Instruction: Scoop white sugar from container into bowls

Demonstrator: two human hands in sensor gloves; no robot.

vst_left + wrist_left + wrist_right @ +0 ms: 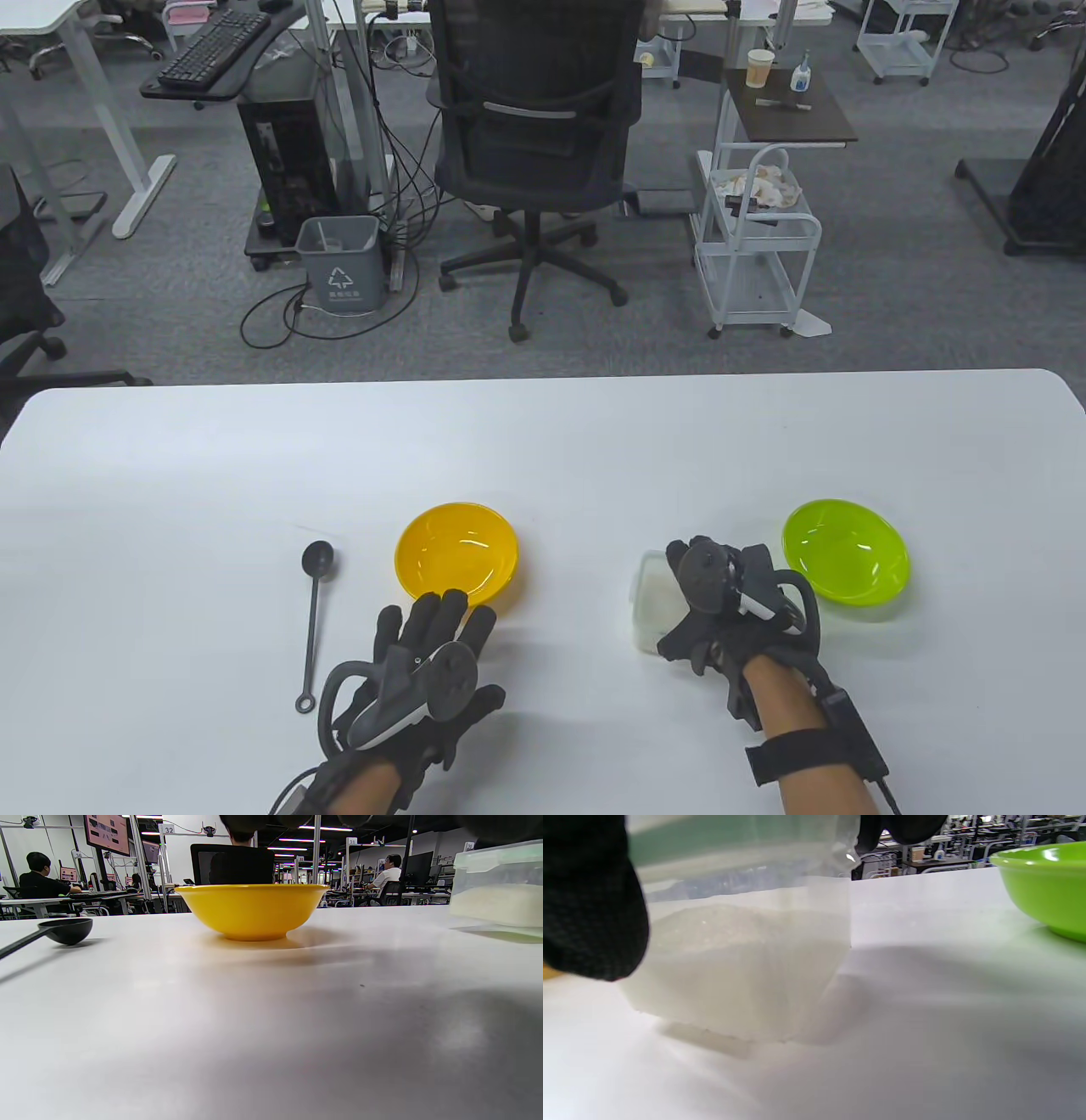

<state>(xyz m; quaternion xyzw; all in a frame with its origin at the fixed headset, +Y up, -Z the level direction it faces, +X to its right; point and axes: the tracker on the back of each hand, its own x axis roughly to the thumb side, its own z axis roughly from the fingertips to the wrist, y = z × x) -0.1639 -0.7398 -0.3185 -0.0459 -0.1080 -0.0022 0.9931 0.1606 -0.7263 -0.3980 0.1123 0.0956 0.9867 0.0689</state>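
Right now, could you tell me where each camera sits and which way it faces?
Table view: above the near edge, looking down at both bowls, spoon, left hand and right hand.
Left wrist view: near the tabletop, facing the yellow bowl; dark blurs at the top edge.
Right wrist view: low, against the sugar container; gloved fingertips show.
Shared: the container, also the green bowl.

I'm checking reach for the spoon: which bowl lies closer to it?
The yellow bowl, just right of the spoon; the green bowl sits beyond the sugar container.
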